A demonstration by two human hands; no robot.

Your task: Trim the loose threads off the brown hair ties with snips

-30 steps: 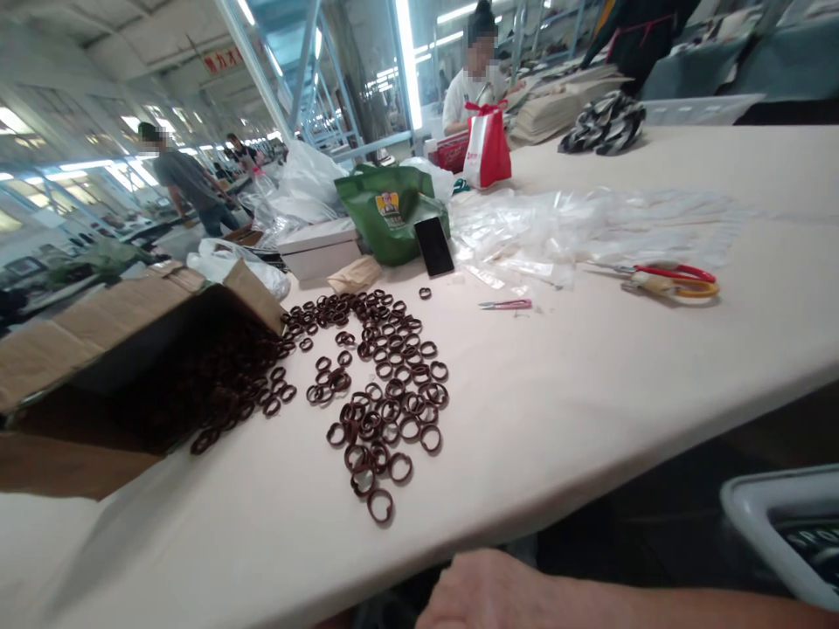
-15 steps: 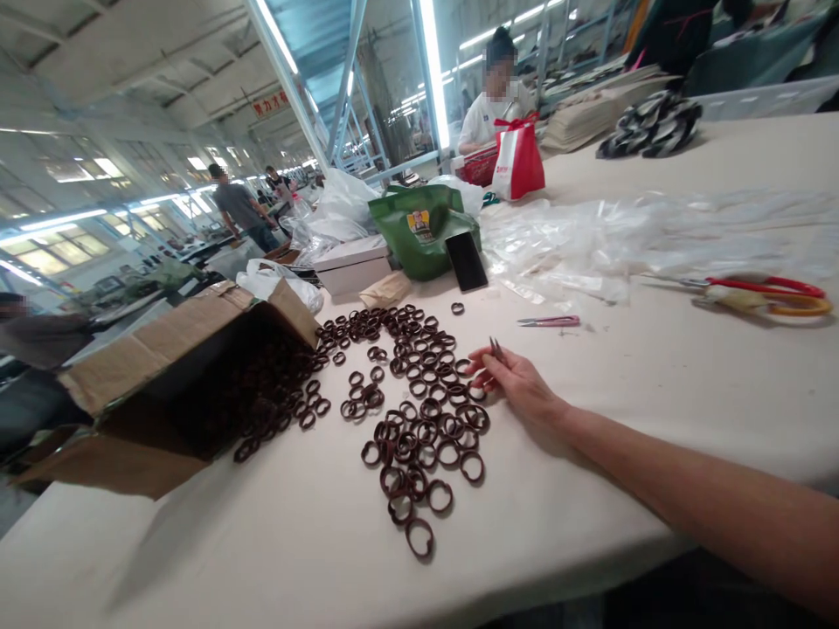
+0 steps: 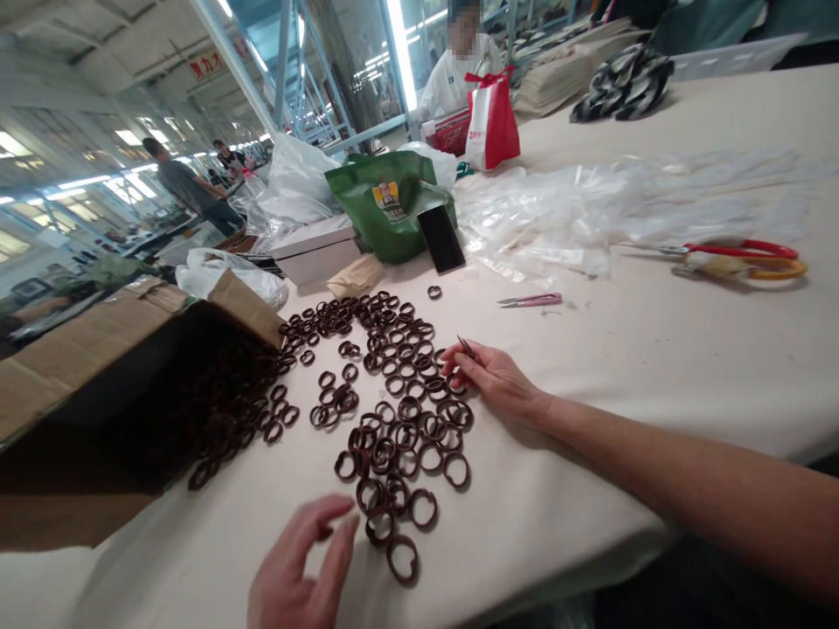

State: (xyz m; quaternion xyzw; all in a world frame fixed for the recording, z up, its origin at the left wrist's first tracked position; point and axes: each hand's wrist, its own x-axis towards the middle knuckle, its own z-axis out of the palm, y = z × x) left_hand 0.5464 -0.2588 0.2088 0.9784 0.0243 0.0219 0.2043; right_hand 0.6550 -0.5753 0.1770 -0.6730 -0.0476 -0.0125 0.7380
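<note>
My right hand rests at the right edge of a spread of dark brown rings. It is closed on a small pair of thread snips; their dark pointed tips stick out above the fingers, and the rest is hidden in the palm. At the lower left, my left hand hovers beside the nearest rings, slightly blurred. Its thumb and forefinger are curved with a gap between them, and nothing shows in it. Many of the rings lie flat; others overlap in small heaps.
On the left, a cardboard box lies on its side with more rings spilling out. Pink thread snips, large scissors, a phone, a green bag and clear plastic sheets lie beyond. A person works across the table.
My left hand has come into view at the lower left, near the closest rings. My right hand keeps hold of the thread snips beside the rings. The view has shifted to the right and slightly down.
</note>
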